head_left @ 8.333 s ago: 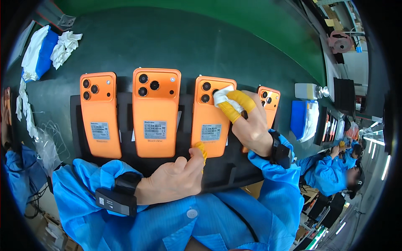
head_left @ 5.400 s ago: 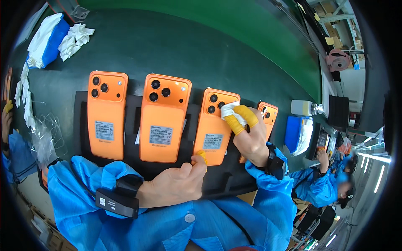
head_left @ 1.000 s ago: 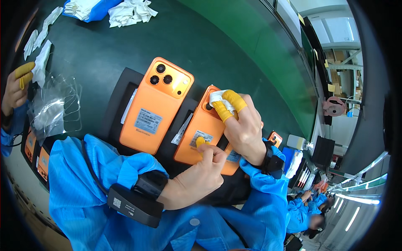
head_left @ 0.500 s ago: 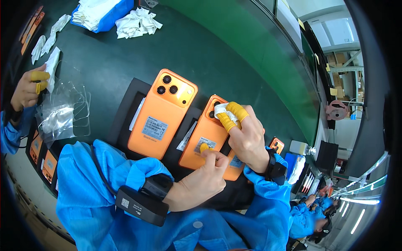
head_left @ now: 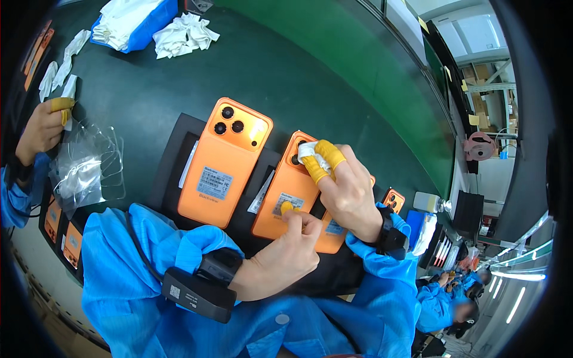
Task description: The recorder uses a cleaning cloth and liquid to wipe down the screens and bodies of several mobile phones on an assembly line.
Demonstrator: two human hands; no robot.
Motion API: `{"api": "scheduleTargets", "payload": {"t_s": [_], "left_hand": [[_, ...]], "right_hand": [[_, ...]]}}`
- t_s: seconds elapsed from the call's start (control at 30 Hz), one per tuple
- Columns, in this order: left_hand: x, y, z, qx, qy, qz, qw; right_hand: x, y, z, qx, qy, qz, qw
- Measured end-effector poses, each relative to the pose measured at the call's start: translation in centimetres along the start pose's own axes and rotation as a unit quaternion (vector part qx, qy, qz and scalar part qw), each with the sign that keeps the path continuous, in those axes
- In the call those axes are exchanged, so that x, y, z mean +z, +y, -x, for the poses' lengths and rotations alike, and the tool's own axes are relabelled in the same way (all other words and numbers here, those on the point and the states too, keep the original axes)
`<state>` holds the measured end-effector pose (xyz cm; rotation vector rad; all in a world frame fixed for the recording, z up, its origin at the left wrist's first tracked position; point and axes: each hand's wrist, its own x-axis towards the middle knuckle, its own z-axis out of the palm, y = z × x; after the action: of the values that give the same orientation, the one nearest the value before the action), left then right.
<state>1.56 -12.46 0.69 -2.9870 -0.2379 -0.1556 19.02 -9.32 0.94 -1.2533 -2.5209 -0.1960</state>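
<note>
My right hand [head_left: 351,188], with yellow finger cots, pinches a folded white cloth [head_left: 308,153] against the camera lenses of an orange phone [head_left: 271,224]. The cloth hides part of those lenses. My left hand [head_left: 285,253] is closed, and its yellow-covered fingertip presses on the label low on the same phone's back. To the left lies a larger-looking orange phone [head_left: 224,161], back up, with three lenses and a grey label. Another orange phone [head_left: 332,234] is partly hidden under my right hand. The phones rest on black pads [head_left: 179,149].
At the left, another person's hand [head_left: 40,132] holds a white cloth near clear plastic films [head_left: 89,173]. A blue bin [head_left: 143,34] of white cloths and a loose cloth pile [head_left: 186,36] stand far back. A pump bottle [head_left: 427,201] stands at right, near a small orange phone [head_left: 394,200].
My right hand and the cloth stay on the phone's lenses, with only a slight shift. The other person's hand has moved a little. The whole view has shifted slightly.
</note>
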Motion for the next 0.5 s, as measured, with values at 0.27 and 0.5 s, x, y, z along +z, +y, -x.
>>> {"api": "scheduleTargets", "payload": {"t_s": [0.27, 0.5], "left_hand": [[0.3, -0.1, -0.1, 0.02, -0.006, -0.019, 1.0], [0.3, 0.1, -0.5, 0.011, -0.002, 0.015, 1.0]], "right_hand": [[0.2, 0.0, 0.5, 0.017, -0.007, -0.012, 1.0], [-0.2, 0.4, 3.0, 0.044, 0.036, -0.032, 0.998]]}}
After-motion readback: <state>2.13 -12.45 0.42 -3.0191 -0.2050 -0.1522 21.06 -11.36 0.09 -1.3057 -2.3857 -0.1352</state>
